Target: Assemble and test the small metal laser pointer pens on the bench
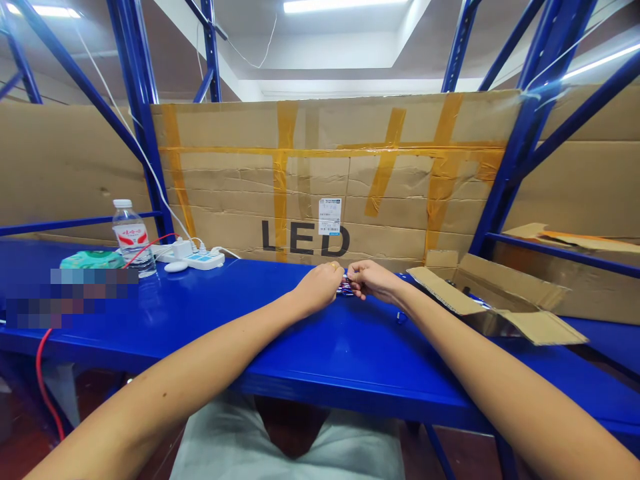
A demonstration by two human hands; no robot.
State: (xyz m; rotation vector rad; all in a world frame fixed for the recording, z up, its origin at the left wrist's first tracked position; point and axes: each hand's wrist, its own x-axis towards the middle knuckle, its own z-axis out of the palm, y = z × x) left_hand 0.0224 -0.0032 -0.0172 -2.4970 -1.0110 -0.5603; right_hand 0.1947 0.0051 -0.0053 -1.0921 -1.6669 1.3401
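Observation:
My left hand (pixel 321 287) is closed, its fingers curled over the far part of the blue table (pixel 300 337). Facing it, my right hand (pixel 371 280) is pinched shut with the fingertips close to the left hand. Between the two hands shows a small bundle of thin strands (pixel 345 289), reddish, blue and whitish, like wires. What exactly each hand grips is too small and partly hidden by the fingers. A small dark blue loop (pixel 401 317) lies on the table just below my right wrist.
An open cardboard box (pixel 493 303) with dark items inside stands at the right. At the left are a water bottle (pixel 133 240), a green packet (pixel 93 259) and a white power strip (pixel 203 258) with cords. A large taped cardboard panel (pixel 240 193) rises behind, between blue posts.

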